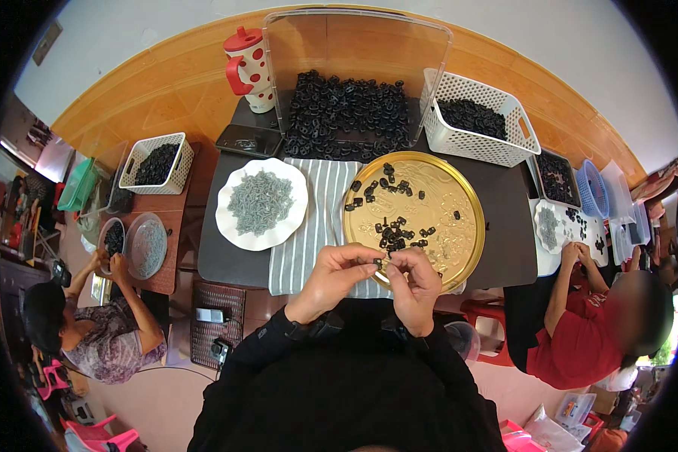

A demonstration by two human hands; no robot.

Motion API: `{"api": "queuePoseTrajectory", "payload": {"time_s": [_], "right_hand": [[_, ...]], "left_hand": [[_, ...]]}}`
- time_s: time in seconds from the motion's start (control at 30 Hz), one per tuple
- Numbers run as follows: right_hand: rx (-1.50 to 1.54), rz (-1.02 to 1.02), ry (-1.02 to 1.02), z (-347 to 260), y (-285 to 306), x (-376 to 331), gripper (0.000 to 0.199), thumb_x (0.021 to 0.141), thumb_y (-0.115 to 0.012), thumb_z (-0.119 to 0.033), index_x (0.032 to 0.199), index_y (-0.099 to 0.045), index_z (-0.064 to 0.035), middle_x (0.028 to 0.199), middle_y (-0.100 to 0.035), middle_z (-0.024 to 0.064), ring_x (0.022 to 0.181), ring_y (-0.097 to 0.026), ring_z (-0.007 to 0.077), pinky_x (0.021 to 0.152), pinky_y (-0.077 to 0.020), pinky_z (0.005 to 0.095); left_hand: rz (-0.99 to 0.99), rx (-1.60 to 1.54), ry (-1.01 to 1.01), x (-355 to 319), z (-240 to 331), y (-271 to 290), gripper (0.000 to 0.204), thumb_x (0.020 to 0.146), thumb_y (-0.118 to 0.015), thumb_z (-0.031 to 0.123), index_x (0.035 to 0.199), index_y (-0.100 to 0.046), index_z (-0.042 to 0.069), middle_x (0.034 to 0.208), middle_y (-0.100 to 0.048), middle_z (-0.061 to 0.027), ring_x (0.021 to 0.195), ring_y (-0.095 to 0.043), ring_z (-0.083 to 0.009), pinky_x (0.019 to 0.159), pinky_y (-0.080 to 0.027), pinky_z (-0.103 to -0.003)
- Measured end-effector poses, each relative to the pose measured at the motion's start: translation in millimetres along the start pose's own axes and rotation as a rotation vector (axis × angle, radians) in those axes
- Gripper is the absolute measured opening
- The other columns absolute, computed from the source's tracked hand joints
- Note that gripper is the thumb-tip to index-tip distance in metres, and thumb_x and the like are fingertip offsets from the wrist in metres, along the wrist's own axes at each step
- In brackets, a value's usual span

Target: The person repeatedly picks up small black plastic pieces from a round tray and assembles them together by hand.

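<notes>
Two hands (380,275) pinching one small black part (379,263) over dark table (505,218), tiled floor (173,399) below.

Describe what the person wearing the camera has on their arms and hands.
Both forearms are covered by long black sleeves that reach the wrists, part of a black top. The left hand and right hand are bare, with no gloves. A dark band or strap sits at each wrist; whether these are watches cannot be told.
</notes>
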State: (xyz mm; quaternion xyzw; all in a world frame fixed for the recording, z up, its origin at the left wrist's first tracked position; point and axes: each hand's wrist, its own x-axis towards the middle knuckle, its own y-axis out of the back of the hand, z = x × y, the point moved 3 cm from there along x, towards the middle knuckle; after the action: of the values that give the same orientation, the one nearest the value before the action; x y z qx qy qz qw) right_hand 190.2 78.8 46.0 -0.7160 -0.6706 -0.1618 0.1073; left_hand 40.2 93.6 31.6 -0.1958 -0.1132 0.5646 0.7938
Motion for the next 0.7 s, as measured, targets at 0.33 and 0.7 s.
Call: {"api": "queuePoseTrajectory", "payload": {"time_s": [0.33, 0.7], "right_hand": [[0.02, -0.044, -0.025, 2, -5, -2, 0.02, 0.079, -0.058, 0.009, 0.097, -0.059, 0.0013, 0.079, -0.054, 0.0041, 0.07, -0.052, 0.0093, 0.065, -0.0425, 0.0218], [-0.179, -0.166, 0.17, -11, -11, 3, 0.02, 0.079, -0.056, 0.009, 0.096, -0.062, 0.0007, 0.074, -0.057, 0.0109, 0.063, -0.055, 0.0192, 0.059, -0.0426, 0.0266]], "left_hand": [[-0.027, 0.034, -0.05, -4, 3, 3, 0.022, 0.085, -0.058, -0.009, 0.105, -0.066, -0.004, 0.095, -0.065, -0.0062, 0.088, -0.059, -0.0096, 0.078, -0.048, -0.023], [-0.022, 0.124, -0.087, -11, 6, 4, 0.024, 0.084, -0.057, -0.011, 0.104, -0.067, -0.003, 0.089, -0.06, -0.0042, 0.079, -0.055, -0.008, 0.068, -0.043, -0.021]]}}
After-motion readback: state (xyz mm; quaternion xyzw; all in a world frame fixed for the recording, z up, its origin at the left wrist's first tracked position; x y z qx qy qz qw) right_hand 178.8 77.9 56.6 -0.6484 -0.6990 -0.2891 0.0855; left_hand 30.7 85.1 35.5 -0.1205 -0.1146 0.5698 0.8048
